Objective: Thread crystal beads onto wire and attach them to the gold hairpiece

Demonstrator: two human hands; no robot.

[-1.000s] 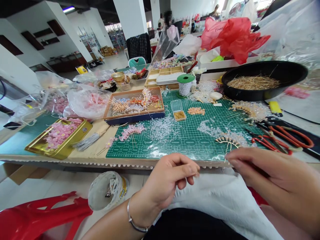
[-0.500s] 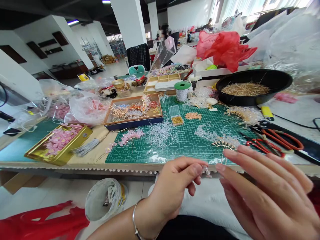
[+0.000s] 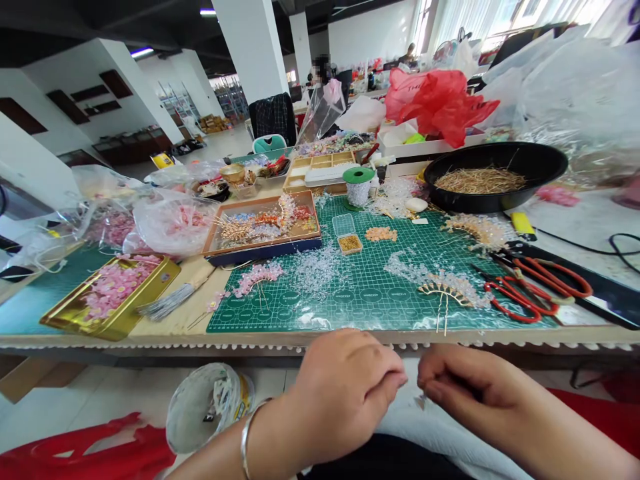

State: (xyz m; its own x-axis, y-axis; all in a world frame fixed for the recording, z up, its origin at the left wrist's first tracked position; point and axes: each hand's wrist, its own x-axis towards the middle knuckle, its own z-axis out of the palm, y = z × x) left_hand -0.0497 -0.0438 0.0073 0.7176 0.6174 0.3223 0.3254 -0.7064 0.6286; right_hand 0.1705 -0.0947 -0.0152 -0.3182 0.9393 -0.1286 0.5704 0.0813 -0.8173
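Observation:
Over my lap, just below the table's front edge, my left hand (image 3: 347,387) is closed in a pinch, back of the hand up. What its fingertips hold, if anything, is hidden. Facing it across a small gap, my right hand (image 3: 467,387) pinches thumb against forefinger. A small clear beaded piece (image 3: 421,402) hangs under those right fingertips, too blurred to make out fully. On the green cutting mat (image 3: 370,313) lie a gold hair comb with clear beads (image 3: 450,290), a pink-flowered hairpin (image 3: 259,277) and loose clear beads (image 3: 317,270).
Orange-handled scissors (image 3: 555,277) and red-handled pliers (image 3: 523,303) lie at the right. Behind stands a black bowl of gold pins (image 3: 495,200). A gold tin (image 3: 107,327), a box of ornaments (image 3: 260,248) and a bead spool (image 3: 359,190) surround the mat. A white bucket (image 3: 183,417) stands below.
My right hand has gone from spread fingers to a pinch, moving left and lower. My left hand has turned its back upward. The clear beaded piece now hangs at the right fingertips.

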